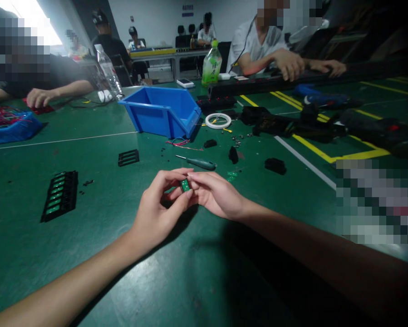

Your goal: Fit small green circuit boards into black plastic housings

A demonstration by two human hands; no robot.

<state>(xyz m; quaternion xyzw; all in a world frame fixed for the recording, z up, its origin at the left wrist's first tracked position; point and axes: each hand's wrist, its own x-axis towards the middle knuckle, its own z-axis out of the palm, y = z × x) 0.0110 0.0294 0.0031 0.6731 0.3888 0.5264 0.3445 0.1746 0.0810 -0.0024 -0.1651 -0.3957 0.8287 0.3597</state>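
Observation:
Between the fingertips of both hands sits a small green circuit board (pixel 185 185). My left hand (pixel 163 195) pinches it with thumb and fingers; my right hand (pixel 215 193) meets it from the other side, fingers closed around its edge. Just beyond my hands lies a screwdriver (pixel 201 163) with a dark green handle. Loose green boards (pixel 231 176) rest beside my right hand. To the left are a black holder with a row of green boards (pixel 60 195) and a smaller slotted black frame (pixel 129 157).
A blue bin (pixel 163 113) stands beyond the screwdriver, with a white ring (pixel 218 121) and small screws (pixel 238 140) to its right. Black parts (pixel 275 165) lie further right. Bottles (pixel 212 63) stand at the back. Co-workers' hands (pixel 288 63) are across the table.

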